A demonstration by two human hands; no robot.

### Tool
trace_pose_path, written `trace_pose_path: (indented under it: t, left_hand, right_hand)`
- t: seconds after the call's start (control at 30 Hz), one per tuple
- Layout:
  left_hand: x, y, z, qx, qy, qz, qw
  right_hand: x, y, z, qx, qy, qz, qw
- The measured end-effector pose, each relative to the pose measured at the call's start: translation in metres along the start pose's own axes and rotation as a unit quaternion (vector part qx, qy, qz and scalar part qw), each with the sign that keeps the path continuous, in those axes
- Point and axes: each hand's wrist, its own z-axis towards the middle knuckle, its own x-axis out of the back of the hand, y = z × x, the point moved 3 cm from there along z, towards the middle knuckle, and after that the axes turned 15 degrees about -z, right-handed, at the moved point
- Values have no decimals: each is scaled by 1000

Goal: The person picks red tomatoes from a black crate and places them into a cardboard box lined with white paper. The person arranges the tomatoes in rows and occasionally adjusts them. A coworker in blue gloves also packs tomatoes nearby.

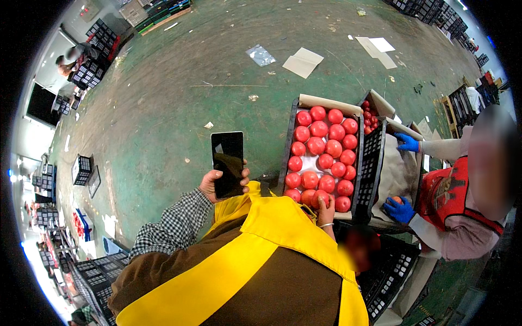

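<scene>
My left hand point(210, 186) grips a smartphone point(227, 157) by its lower half, thumb on one side and fingertips on the other. The phone's screen is dark. To the right, my right hand point(325, 211) reaches past my yellow apron point(269, 220) into the near end of a black plastic crate point(290, 134). Its fingers close around a red tomato point(320, 199). Spaced-out tomatoes point(319, 128) fill most of this crate, over a white liner point(311, 164). Brown paper point(330, 105) folds over the crate's far rim.
A co-worker in a red apron point(446, 187) stands at the right, blue-gloved hands point(399, 210) over a neighbouring paper-lined crate point(377, 150). One glove touches a tomato point(394, 199). Another crate point(408, 265) sits near my right side. Cardboard sheets point(303, 62) and a plastic bag point(261, 55) litter the green floor.
</scene>
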Motion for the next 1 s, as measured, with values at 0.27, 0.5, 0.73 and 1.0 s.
trace_pose_path:
  t: [0.27, 0.5, 0.73, 1.0]
  left_hand:
    - [4, -2, 0, 2, 24, 17, 1000]
    - [8, -5, -1, 7, -7, -1, 1000]
    - [12, -5, 2, 13, 13, -1, 1000]
    - [14, 4, 6, 35, 6, 8, 999]
  right_hand:
    - [0, 7, 3, 30, 11, -7, 999]
    - [-2, -2, -4, 20, 12, -22, 999]
    - [0, 6, -3, 42, 23, -16, 999]
    - [-1, 1, -11, -59, 3, 25, 998]
